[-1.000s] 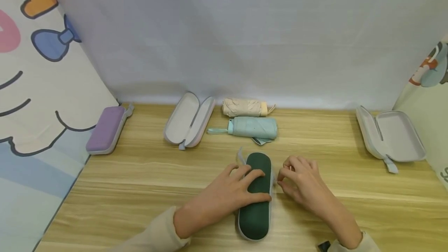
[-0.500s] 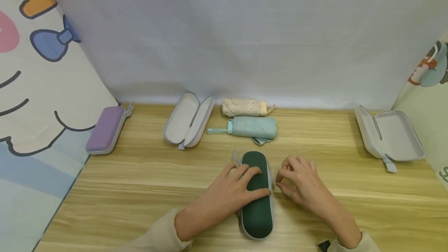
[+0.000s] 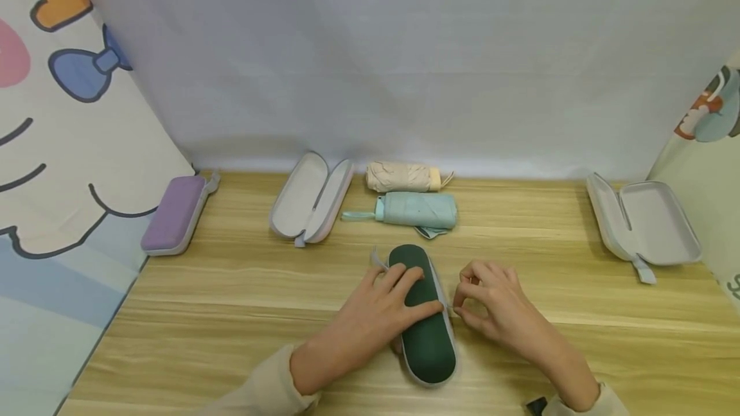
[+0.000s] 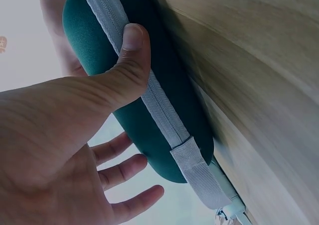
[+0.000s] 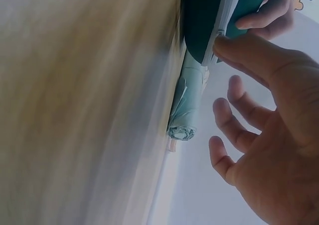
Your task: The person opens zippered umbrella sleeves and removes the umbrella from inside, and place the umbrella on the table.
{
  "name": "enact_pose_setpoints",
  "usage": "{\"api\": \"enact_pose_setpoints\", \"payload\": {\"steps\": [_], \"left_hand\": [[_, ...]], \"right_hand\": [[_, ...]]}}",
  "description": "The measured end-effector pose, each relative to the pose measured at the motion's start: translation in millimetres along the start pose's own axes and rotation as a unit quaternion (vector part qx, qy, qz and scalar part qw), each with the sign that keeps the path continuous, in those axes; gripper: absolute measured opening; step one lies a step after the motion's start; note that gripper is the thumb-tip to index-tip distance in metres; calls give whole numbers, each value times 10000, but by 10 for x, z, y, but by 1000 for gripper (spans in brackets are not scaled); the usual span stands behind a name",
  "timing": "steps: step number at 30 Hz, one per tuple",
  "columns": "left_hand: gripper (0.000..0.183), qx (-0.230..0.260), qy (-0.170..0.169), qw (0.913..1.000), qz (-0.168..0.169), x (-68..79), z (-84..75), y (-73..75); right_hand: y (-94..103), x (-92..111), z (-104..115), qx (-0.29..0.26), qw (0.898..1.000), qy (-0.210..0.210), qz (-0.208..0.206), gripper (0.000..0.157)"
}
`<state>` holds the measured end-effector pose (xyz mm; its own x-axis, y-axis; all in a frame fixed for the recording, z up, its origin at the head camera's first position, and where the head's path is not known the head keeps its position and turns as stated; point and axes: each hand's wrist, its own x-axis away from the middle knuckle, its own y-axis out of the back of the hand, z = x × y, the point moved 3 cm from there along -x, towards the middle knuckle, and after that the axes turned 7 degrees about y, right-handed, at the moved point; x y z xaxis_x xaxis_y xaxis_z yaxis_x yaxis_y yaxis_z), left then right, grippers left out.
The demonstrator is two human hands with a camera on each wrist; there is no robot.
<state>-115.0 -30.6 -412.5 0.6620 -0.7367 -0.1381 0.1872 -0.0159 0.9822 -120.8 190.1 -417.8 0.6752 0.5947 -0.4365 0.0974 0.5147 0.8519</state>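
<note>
A dark green zip glasses case [image 3: 430, 352] lies on the table before me, tilted with its far end to the left. My left hand [image 3: 376, 310] grips it across the middle; the left wrist view shows that thumb pressed on the grey zipper band [image 4: 164, 110]. A grey fabric loop [image 4: 197, 170] sticks out at the far end. Just right of the case, my right hand [image 3: 491, 303] pinches the small zipper pull between thumb and forefinger. Its other fingers are loosely bent, and the fingertips mostly cover the pull.
Behind the case lie a mint folded umbrella [image 3: 419, 210] and a beige one [image 3: 399, 177]. An opened pale case [image 3: 297, 204] stands left of them, a closed purple case [image 3: 175, 214] at far left. Another opened case [image 3: 661, 226] is at far right, and a curtain [image 3: 405, 69] hangs behind.
The green case has turned under my left hand, its far end swinging left and its near end right. My right hand has stayed nearly in place beside it.
</note>
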Motion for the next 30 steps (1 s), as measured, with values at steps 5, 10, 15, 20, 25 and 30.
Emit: {"api": "enact_pose_setpoints", "payload": {"steps": [5, 10, 15, 20, 25, 30], "left_hand": [[87, -112, 129, 9999, -17, -9, 12, -7], [87, -123, 178, 9998, -45, -15, 15, -6], [88, -17, 265, 9996, -41, -25, 30, -15], [88, -80, 376, 9992, -97, -35, 75, -26], [83, -87, 504, 9986, -120, -44, 126, -30], [88, -67, 541, 9985, -44, -49, 162, -30]], "right_hand": [[15, 5, 7, -74, 9999, 2, 106, 40], [27, 6, 2, -84, 9998, -16, 177, 38], [35, 9, 7, -63, 9997, 24, 223, 38], [41, 14, 17, -50, 9997, 118, 212, 38], [44, 20, 16, -71, 9996, 106, 241, 38], [50, 25, 10, -97, 9995, 57, 307, 36]]}}
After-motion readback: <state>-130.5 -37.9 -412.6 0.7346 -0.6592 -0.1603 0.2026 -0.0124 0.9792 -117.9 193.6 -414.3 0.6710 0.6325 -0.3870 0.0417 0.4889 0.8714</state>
